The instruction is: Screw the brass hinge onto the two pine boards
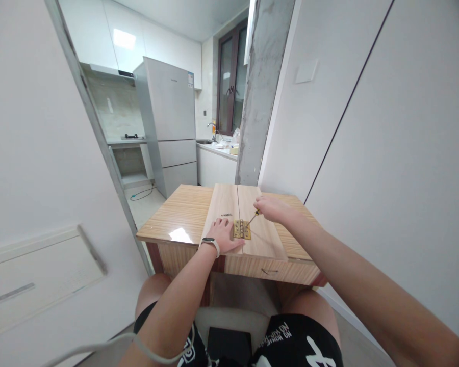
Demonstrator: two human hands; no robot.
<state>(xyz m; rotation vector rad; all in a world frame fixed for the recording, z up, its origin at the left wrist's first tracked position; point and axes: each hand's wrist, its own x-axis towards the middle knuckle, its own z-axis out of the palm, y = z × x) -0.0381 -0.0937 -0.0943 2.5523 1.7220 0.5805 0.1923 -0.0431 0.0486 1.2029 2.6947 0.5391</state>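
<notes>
A brass-coloured hinge (242, 229) lies opened flat across the seam between two pale wooden boards (225, 196), which rest side by side on the table. My right hand (265, 205) is closed around a screwdriver (254, 217), held at a slant above the hinge's right leaf. Its tip reaches the leaf, though contact with a screw is too small to make out. Flat on the left board, fingers spread, my left hand (222, 237) sits just beside the hinge, its thumb below the hinge's lower edge. Several small dark pieces (226, 215) lie above my left fingers.
The wood-grain table (183, 209) has a drawer with a dark handle (270, 271) at its front. My knees are close under it. White walls (367, 153) flank both sides. Beyond stand a grey fridge (176, 112) and a kitchen counter (218, 150). A pale cable (99, 345) passes my left arm.
</notes>
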